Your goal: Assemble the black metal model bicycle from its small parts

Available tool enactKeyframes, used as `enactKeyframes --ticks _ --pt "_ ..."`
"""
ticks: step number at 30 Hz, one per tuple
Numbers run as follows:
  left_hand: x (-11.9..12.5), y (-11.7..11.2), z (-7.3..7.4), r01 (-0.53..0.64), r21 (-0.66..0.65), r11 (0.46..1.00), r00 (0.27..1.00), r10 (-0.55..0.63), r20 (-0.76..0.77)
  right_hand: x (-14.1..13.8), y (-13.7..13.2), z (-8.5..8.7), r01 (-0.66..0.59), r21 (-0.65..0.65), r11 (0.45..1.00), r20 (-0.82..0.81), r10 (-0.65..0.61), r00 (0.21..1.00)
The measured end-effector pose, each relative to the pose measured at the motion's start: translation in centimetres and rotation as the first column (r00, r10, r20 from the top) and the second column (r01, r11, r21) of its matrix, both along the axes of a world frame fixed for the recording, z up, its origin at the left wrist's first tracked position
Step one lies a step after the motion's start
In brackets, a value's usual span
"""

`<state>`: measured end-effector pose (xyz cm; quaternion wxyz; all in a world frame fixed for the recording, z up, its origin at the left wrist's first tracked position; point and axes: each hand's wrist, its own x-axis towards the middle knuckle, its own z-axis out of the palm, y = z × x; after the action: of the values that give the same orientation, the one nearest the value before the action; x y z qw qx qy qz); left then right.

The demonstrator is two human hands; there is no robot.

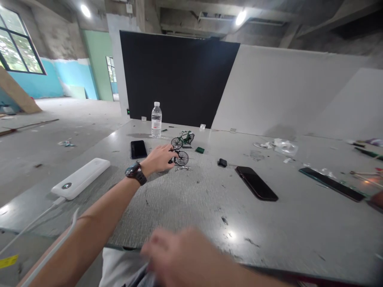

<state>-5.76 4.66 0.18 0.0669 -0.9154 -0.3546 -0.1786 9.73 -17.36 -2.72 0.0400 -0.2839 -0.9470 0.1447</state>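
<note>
My left hand point(160, 158), with a dark watch point(135, 173) on the wrist, reaches to the middle of the table. Its fingers are closed on the near end of a small black model bicycle point(182, 158), hiding that part of it. Behind it a green model bicycle point(186, 138) stands on the tabletop. My right hand point(182, 253) is low in front, by the table's near edge, smeared by motion; its fingers look curled, but I cannot make out whether they hold anything.
A water bottle point(156, 121) and a phone point(138, 149) stand and lie left of the bicycles. A white power bank point(80, 179) with a cable lies at the left edge. Rightward are a small green piece point(200, 150), a black block point(222, 162) and another phone point(256, 183).
</note>
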Motion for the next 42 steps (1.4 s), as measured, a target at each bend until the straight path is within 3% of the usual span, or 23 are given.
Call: enactKeyframes --ticks 2,4,7,10,19,23,28,32,37,39,41,42 --pt "0.0 0.0 -0.1 -0.022 -0.004 1.000 1.000 0.022 -0.004 3.1 4.6 2.4 0.216 0.183 0.959 -0.032 -0.213 0.976" --pt "0.0 0.1 -0.2 -0.053 -0.022 0.998 0.999 0.053 -0.008 6.0 8.8 3.7 0.374 0.277 0.885 -0.022 -0.384 0.923" --pt "0.0 0.2 -0.4 -0.095 -0.060 0.994 0.995 0.095 -0.009 8.8 13.3 3.4 0.468 0.284 0.837 -0.060 -0.472 0.880" --pt "0.0 0.2 -0.5 -0.091 -0.083 0.992 0.996 0.091 -0.004 9.3 15.3 1.9 0.545 0.245 0.802 -0.192 -0.511 0.838" --pt "0.0 0.3 -0.5 -0.092 -0.083 0.992 0.996 0.092 -0.001 8.9 16.5 0.3 0.573 0.293 0.765 -0.142 -0.558 0.818" --pt "0.1 0.2 -0.5 -0.105 -0.076 0.992 0.995 0.104 -0.012 9.7 15.8 -0.1 0.536 0.301 0.789 -0.337 -0.438 0.834" --pt "0.2 0.1 -0.4 -0.113 -0.085 0.990 0.993 0.111 -0.033 9.9 14.8 0.2 0.570 0.282 0.772 -0.688 -0.251 0.681" --pt "0.2 -0.1 -0.5 -0.131 -0.085 0.988 0.991 0.130 -0.007 9.9 14.5 0.5 0.614 0.234 0.754 -0.750 -0.261 0.607" --pt "0.4 -0.7 -0.1 -0.169 -0.077 0.983 0.981 0.176 0.084 9.8 14.3 0.6 0.625 0.220 0.749 -0.766 -0.264 0.587" --pt "0.9 -1.0 0.5 -0.097 -0.072 0.993 0.980 0.108 0.168 9.6 14.2 0.5 0.618 0.227 0.753 -0.772 -0.247 0.586" --pt "1.7 -1.3 1.1 0.086 -0.136 0.987 0.963 -0.048 0.266 9.4 14.2 0.4 0.616 0.238 0.751 -0.781 -0.229 0.581" --pt "2.2 -1.4 1.3 0.202 -0.220 0.954 0.938 -0.124 0.323 9.2 14.3 0.4 0.615 0.245 0.749 -0.788 -0.216 0.576"
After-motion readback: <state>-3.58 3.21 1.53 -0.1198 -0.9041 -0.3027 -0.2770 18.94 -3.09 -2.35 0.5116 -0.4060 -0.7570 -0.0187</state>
